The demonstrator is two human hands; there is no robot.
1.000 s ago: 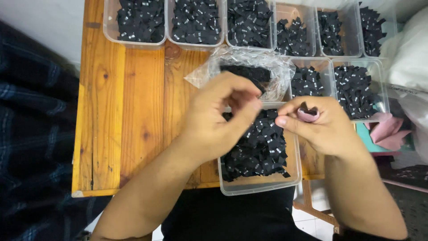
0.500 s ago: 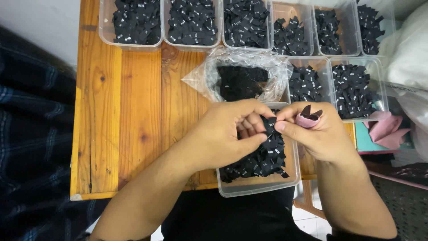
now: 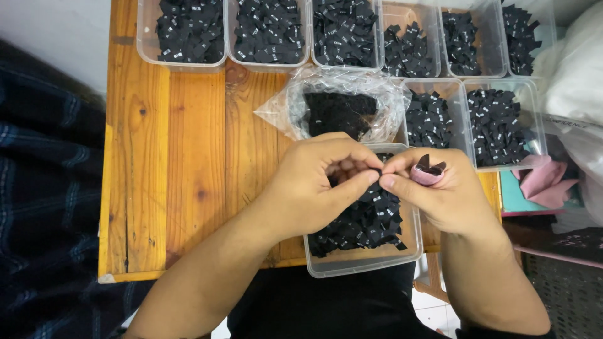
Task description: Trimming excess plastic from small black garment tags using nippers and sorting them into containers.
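Note:
My left hand (image 3: pixel 320 185) and my right hand (image 3: pixel 440 191) meet fingertip to fingertip above a clear plastic tub (image 3: pixel 352 267) full of small black fabric labels (image 3: pixel 370 220). Both pinch a black label (image 3: pixel 377 174) between thumbs and forefingers. In my right hand sits a pink band (image 3: pixel 427 176) with a few black labels tucked in it. Behind the hands lies a clear plastic bag (image 3: pixel 339 103) of black labels.
A row of clear tubs (image 3: pixel 270 31) with black labels lines the far edge of the wooden table (image 3: pixel 188 157). Two more tubs (image 3: pixel 496 122) stand at the right. White bags and pink cloth (image 3: pixel 543 179) lie off the table's right side.
My left hand has moved right, from lifting a label over the tub to meeting my right hand's fingertips. The view shifted slightly.

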